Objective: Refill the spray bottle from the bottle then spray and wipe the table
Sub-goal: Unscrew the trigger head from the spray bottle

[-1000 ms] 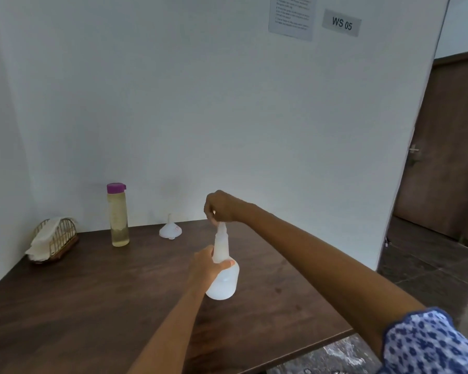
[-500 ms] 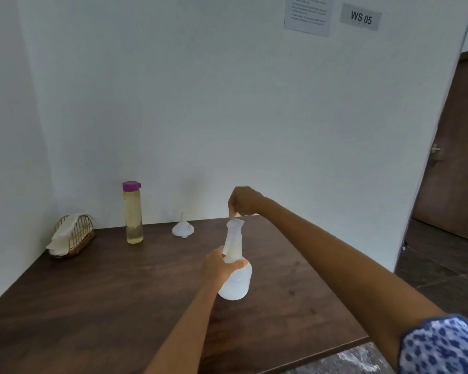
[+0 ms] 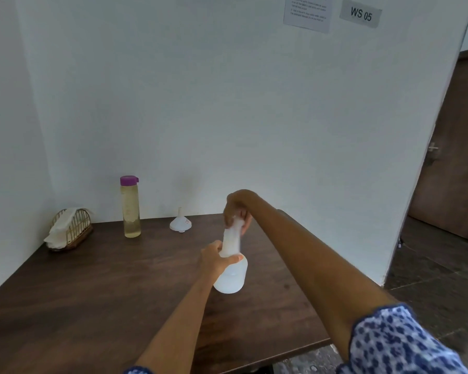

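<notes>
- Left hand (image 3: 216,259) grips spray bottle (image 3: 231,275) neck, as before.
- Right hand (image 3: 237,209), above it, has re-gripped the spray head (image 3: 234,225); unscrewing likely continues.

Plain white walls (image 3: 227,103) meet in a corner behind the dark wooden surface (image 3: 92,292), with a brown wooden door (image 3: 454,171) and dark tiled floor (image 3: 430,279) at right.

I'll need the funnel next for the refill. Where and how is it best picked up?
Take the funnel by its narrow spout, coming straight down from above. It sits wide mouth down on the table with the spout pointing up, so a fingertip pinch grip there looks easiest; the flared skirt offers little hold.
</notes>
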